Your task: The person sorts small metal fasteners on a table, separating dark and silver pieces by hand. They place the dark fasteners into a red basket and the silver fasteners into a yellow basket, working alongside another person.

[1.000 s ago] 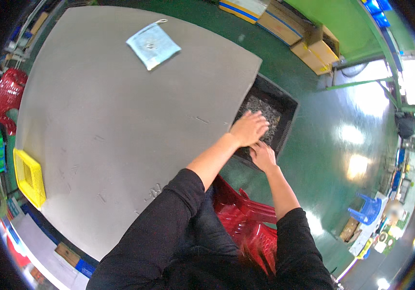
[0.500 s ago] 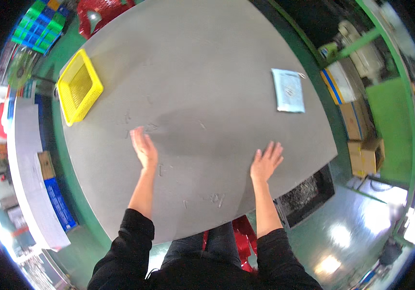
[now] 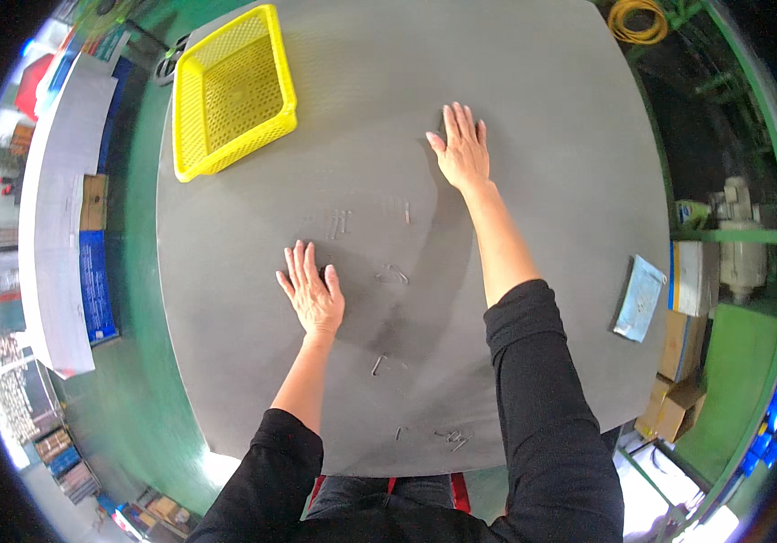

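Both hands, left hand [image 3: 313,294] and right hand [image 3: 462,149], lie flat with open grip on the grey table [image 3: 542,109].

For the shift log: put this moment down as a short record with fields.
surface: grey table
left hand: flat on the table, palm down, fingers spread, empty
right hand: flat on the table farther out, palm down, empty
between the hands: small metal pieces, scattered
far left corner: yellow perforated basket, nothing visible inside
right edge: flat pale blue packet
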Demonstrator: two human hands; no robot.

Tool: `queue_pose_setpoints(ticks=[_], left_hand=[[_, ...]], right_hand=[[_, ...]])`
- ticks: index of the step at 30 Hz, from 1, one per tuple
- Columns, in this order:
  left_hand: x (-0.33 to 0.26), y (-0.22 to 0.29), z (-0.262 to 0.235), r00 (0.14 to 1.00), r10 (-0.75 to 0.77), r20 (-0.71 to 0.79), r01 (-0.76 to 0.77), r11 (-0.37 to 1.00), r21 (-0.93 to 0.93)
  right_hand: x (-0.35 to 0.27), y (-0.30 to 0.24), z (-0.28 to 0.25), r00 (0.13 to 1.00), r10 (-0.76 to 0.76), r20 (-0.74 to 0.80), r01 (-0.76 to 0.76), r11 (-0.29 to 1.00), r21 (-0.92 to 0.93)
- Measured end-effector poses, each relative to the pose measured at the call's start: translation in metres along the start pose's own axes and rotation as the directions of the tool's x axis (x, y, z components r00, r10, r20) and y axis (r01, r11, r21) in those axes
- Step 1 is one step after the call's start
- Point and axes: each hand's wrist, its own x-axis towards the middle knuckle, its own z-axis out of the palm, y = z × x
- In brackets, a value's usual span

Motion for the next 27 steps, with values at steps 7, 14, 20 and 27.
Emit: queue_pose_setpoints(ticks=[7,14,20,27], left_hand=[[-0.003,-0.004,0.000,1.000,-0.013,-0.001,0.013,0.995,-0.098],[0.001,-0.005,0.008,1.000,0.014,-0.028,-0.019,0.978,-0.207],[-0.036,0.035,0.018,0.855,0.508,0.105,-0.485,0.855,-0.185],[-0.206,0.066,-0.012,0.537,0.776,0.329,-0.650,0.630,-0.426]], right_hand=[[-0.073,-0.083,-0.004,0.731,-0.661,0.167,0.603,0.741,0.295],[-0.230,-0.079,-0.090,0.556,-0.778,0.292,0.584,0.616,0.529],[-0.298,0.021,-0.128,0.931,-0.060,0.359,0.065,0.998,-0.002],[-0.416,-0.069,-0.140,0.906,-0.131,0.402,0.023,0.964,0.264]])
